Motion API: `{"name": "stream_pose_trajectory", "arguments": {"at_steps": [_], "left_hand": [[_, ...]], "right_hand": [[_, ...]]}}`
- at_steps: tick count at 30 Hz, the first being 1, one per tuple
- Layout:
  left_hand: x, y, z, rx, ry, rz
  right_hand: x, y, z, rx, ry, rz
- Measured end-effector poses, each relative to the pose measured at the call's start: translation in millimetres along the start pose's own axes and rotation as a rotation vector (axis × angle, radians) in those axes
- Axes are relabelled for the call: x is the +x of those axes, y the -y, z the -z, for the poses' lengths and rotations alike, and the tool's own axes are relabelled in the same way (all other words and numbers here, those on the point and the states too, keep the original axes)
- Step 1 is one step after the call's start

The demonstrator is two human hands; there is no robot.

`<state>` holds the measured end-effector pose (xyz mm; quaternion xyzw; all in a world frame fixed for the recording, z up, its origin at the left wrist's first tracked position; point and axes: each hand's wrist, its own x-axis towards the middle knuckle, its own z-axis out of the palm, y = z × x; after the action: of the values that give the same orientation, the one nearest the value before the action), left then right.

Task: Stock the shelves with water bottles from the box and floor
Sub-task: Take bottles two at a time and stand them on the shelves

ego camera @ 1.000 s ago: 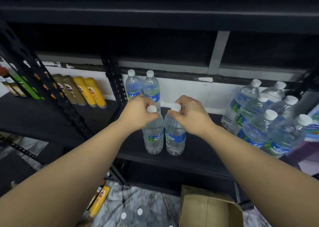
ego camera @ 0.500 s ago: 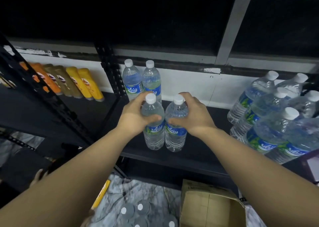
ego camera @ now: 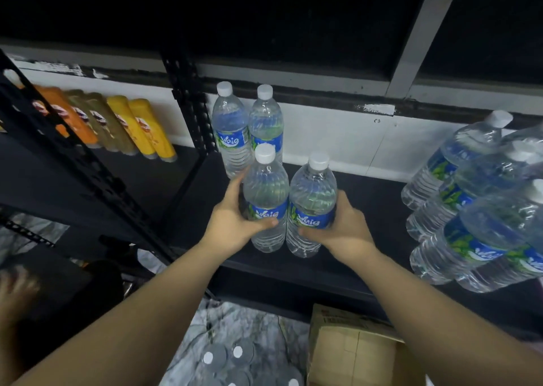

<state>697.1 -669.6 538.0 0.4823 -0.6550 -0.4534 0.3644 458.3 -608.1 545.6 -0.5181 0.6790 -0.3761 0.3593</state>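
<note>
A black metal shelving unit [ego camera: 367, 197] fills the scene, its perforated uprights [ego camera: 188, 103] dark against a white wall [ego camera: 338, 139] at the far side. Above the white band runs a black, chipped strip [ego camera: 323, 98], and over that a dark window or panel area split by a pale grey vertical bar [ego camera: 423, 33]. The upper part lies in deep shadow; the light is dim and falls mostly on the shelf level. On the far left shelf [ego camera: 58, 180], orange, olive and yellow packages [ego camera: 123, 124] lean in a row against the wall. Near the bottom, the floor [ego camera: 235, 327] shows a grey marbled pattern.
</note>
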Motion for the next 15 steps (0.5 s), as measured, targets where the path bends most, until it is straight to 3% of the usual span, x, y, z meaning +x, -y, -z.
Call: {"name": "stream_pose_trajectory", "arguments": {"at_steps": [5,15], "left_hand": [[-3,27,-7,0.052,-0.035,0.053],[30,51,46,0.102,-0.027,0.119]], "right_hand": [[9,-14,-16,0.047,-0.079,-0.016],[49,1,-58,0.006,-0.052,0.135]]}}
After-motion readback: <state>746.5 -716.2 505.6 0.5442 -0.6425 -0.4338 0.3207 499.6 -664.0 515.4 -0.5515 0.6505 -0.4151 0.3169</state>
